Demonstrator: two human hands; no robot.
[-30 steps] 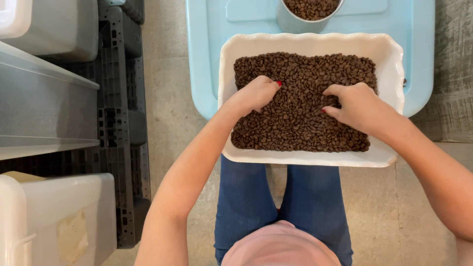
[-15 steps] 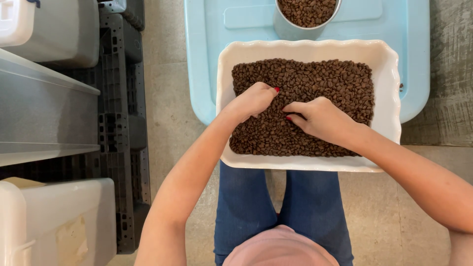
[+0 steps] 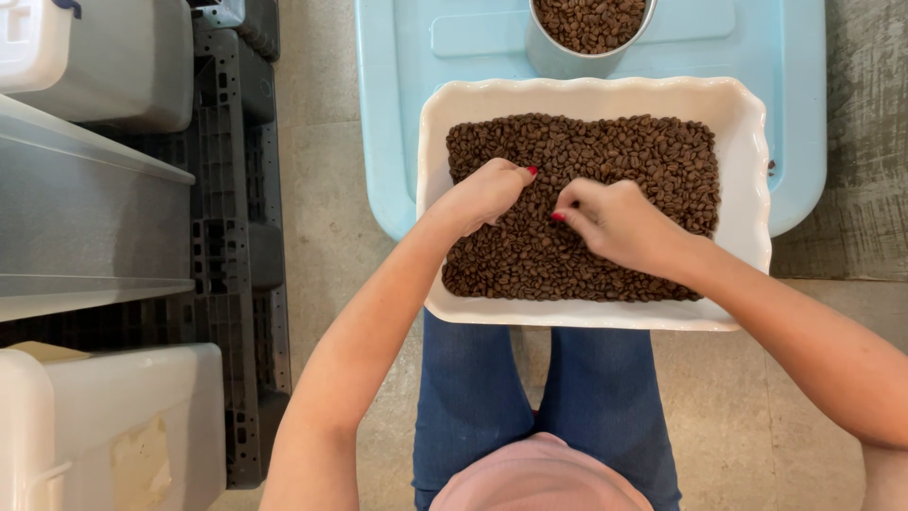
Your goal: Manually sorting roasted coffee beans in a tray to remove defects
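left hand (image 3: pixel 482 194) curled in small brown roasted coffee beans (image 3: pixel 643 161), hold unclear | right hand (image 3: pixel 610 222) pinched, contents hidden | beans probably light, loose, slippery; best pinched singly between fingertips | white scalloped ceramic dish (image 3: pixel 747 189) beneath both hands

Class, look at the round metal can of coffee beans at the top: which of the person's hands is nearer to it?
Right. The right hand lies almost directly below the round metal can; the left hand is further off to the left.

Beans (image 3: pixel 624 151) in dish (image 3: pixel 747 189), on lid (image 3: pixel 397 114)
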